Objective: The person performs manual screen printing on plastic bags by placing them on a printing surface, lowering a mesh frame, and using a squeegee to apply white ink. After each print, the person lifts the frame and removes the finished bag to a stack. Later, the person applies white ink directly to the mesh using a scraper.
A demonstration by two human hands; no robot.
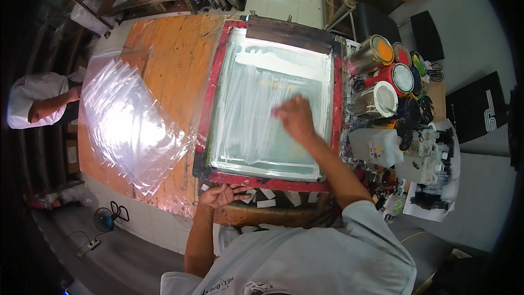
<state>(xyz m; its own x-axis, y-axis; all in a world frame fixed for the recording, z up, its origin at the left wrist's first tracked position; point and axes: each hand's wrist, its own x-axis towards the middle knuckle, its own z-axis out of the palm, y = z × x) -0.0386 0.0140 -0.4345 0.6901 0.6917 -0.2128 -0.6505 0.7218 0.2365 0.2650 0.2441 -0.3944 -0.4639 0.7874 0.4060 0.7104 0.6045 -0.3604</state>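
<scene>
A screen-printing frame [206, 125] with red-painted edges lies in front of me on a wooden table. White ink [273, 60] forms a thick band across the far part of its mesh, and pale streaks run down the left half. Over the middle of the mesh is my right hand [297, 120], its fingers curled and smeared by motion. Whether anything is in them cannot be made out. My left hand [221, 195] is at the frame's near edge, palm up, fingers stretched out and apart. A dark bar [289, 35] spans the frame's far end.
Clear plastic sheets [131, 125] lie fanned out on the table [169, 49] at left, beside another person's hand [73, 94]. Open paint cans [379, 101] and translucent jugs [376, 146] crowd the right side. A fan [103, 219] stands at lower left.
</scene>
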